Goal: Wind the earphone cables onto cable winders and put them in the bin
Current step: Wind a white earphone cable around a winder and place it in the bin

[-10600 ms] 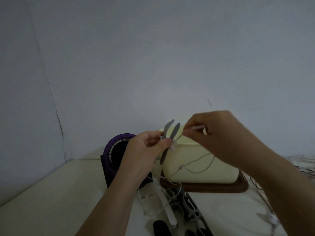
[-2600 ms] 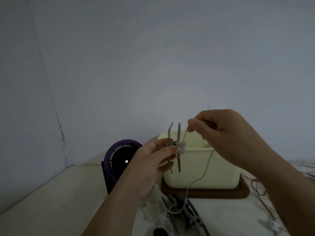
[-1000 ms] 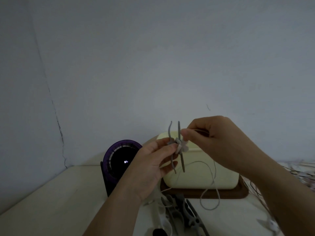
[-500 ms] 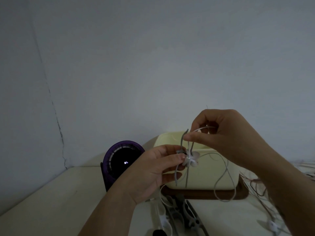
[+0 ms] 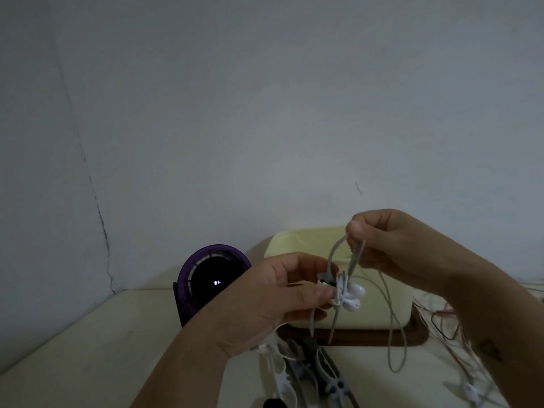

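Nearest, spare winders (image 5: 309, 375) lie on the surface (image 5: 88, 348). Above them the left hand (image 5: 273, 298) pinches the winder (image 5: 338, 285) at its hub, with the earbuds (image 5: 354, 295) tucked against it. At 1 o'clock from there the right hand (image 5: 391, 240) pinches the thin cable (image 5: 391, 331), whose slack loop droops toward 5 o'clock. It looks light, limp and slippery, so it is best gripped close to the hub under gentle tension. The bin (image 5: 294, 242) waits behind at 12.

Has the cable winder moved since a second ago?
Yes. The cable winder has sunk and shifted right against the cream bin: its upper prongs then rose above the rim, now its hub sits before the front wall.
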Tool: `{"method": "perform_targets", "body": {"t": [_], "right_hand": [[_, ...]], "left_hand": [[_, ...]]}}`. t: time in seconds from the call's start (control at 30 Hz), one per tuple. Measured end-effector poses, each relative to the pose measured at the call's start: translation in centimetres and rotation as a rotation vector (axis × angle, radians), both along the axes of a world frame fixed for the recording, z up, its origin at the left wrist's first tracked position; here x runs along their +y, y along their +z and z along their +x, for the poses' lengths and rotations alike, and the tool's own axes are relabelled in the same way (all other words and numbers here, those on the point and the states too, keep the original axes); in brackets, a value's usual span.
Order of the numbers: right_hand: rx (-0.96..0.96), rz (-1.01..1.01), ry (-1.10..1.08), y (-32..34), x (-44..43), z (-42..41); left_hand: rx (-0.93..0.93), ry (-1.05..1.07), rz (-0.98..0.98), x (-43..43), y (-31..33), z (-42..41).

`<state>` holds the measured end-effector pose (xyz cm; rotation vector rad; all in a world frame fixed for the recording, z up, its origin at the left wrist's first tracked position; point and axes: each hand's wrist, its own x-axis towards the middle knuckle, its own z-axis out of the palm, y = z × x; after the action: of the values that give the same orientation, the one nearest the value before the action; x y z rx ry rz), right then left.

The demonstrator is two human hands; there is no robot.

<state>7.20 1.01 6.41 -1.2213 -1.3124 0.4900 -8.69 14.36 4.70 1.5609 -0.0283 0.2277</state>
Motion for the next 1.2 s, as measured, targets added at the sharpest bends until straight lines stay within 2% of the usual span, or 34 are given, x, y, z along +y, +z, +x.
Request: {"method": "perform_targets", "body": {"t": [0.13,0.23,0.27,0.3,0.4,0.5,0.6,0.77,1.03,1.2], "right_hand": [[0.185,0.005,0.054,-1.9,1.8,-1.0],[0.325,0.042,0.128,-3.2,4.0,-2.9],[0.348,0.056,0.092,-3.4,4.5,-3.2],[0.317,0.064,-0.015,-3.6,4.9,-3.2],[-0.016,-0.01,-0.337,-3.6,4.9,-3.2],[-0.378,-0.101,-0.382,-3.4,4.6,-3.8],[-0.607,-0.145,-0.412,-3.0,4.3,-4.6],[-0.82,-0.168,-0.496,-1.4,3.0,-4.6],[-0.991,-0.17,-0.546,-0.3,1.6,-4.6],[-1.024,-0.131,-0.489,-0.1,1.8,-5.5]], "left_hand": [[-0.083,-0.04,-0.059,-0.7,0.3,0.0],[-0.188,0.064,-0.191,-1.0,0.8,0.3],[-0.214,0.117,-0.252,-0.9,0.8,0.4],[-0.231,0.17,-0.317,-0.7,0.8,0.6],[-0.25,0.304,-0.466,0.1,0.5,0.9],[-0.231,0.436,-0.528,0.7,0.3,0.8],[-0.187,0.555,-0.515,1.3,0.1,0.7],[-0.14,0.553,-0.544,1.6,0.1,0.8],[-0.138,0.495,-0.565,1.5,-0.2,0.9],[-0.12,0.491,-0.398,0.9,-0.6,1.4]]}}
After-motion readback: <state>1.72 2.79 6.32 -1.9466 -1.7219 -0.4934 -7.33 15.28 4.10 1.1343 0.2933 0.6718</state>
